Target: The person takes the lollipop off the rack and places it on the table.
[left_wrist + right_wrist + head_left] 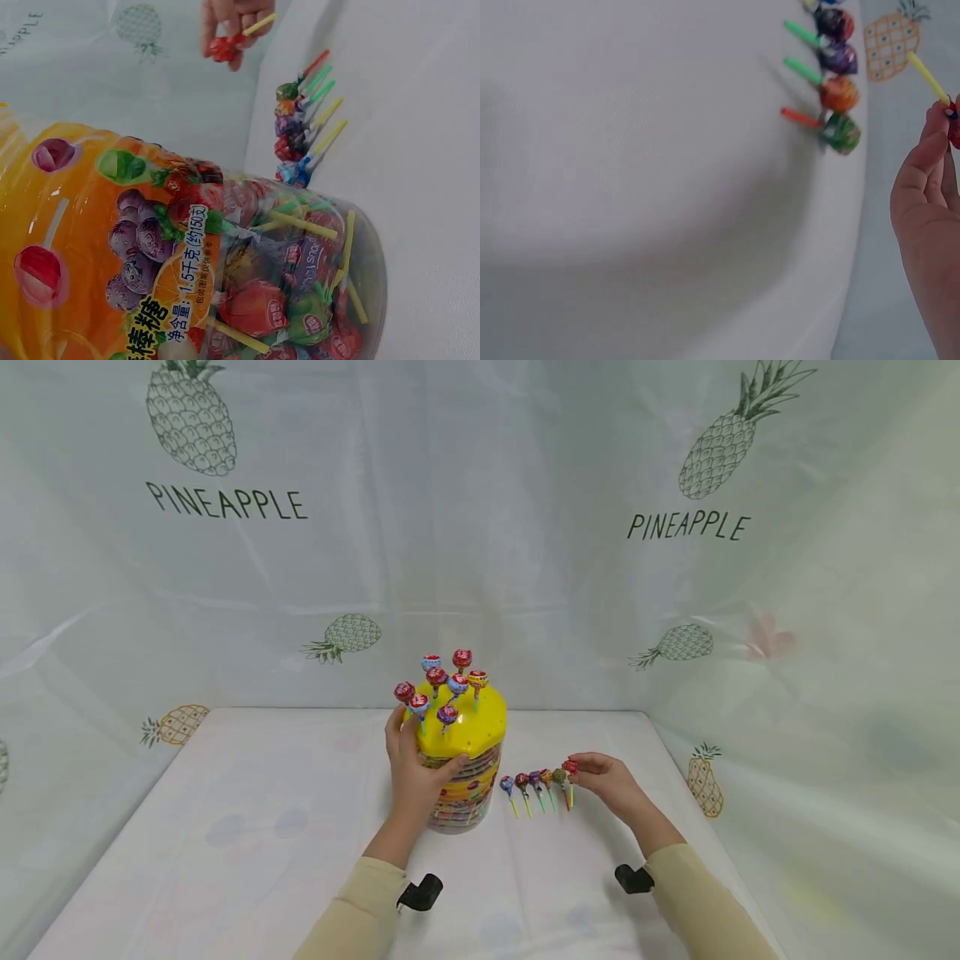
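A clear plastic tub of lollipops (459,810) stands upright under a yellow lid (486,720). Several wrapped lollipops (462,658) stick up from the lid. My left hand (412,772) grips the tub near its lid, fingers round the left side and thumb across the front. Between thumb and fingertips, my right hand (613,787) pinches a red-wrapped lollipop (223,49) by its head, the yellow stick (928,76) jutting out. Close to that hand lies a row of lollipops, with a green one (841,135) at the near end and a blue one (294,174) at the other.
A white-covered table (262,827) carries everything. Behind it hangs a pale sheet (495,527) printed with pineapples, which also closes off the right side. Black wrist mounts (422,893) project from both sleeves.
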A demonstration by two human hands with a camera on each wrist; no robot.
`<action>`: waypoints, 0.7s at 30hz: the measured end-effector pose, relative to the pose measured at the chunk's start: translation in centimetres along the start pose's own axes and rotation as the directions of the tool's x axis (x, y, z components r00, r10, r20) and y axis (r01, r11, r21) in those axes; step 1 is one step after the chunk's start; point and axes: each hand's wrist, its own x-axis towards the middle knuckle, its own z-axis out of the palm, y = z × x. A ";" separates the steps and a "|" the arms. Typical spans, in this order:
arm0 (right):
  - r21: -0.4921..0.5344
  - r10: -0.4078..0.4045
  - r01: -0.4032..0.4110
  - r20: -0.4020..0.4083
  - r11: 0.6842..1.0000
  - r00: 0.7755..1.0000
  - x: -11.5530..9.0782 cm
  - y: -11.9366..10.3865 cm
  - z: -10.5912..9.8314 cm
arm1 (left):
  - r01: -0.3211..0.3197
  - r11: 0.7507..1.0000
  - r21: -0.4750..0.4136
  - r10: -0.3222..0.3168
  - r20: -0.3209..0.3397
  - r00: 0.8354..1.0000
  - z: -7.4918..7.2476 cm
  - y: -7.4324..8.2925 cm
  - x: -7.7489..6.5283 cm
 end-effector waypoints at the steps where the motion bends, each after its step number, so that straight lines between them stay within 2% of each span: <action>1: -0.003 0.005 -0.005 -0.004 1.000 1.000 0.2 0.3 -0.3 | -0.001 1.000 -0.006 0.001 0.006 1.000 0.0 0.0 0.0; 7: -0.005 0.056 -0.056 -0.029 0.998 0.998 0.8 1.4 -1.2 | 0.001 1.000 -0.004 -0.001 0.024 1.000 0.1 -0.3 0.1; 15: 0.004 0.107 -0.107 -0.104 0.994 0.989 2.2 2.3 -1.1 | 0.007 1.000 0.005 -0.007 0.023 1.000 0.1 -0.6 0.0; 21: -0.028 0.134 -0.138 -0.117 0.990 0.984 3.3 3.5 -1.1 | 0.008 1.000 0.019 -0.009 0.025 1.000 0.1 -0.9 -0.1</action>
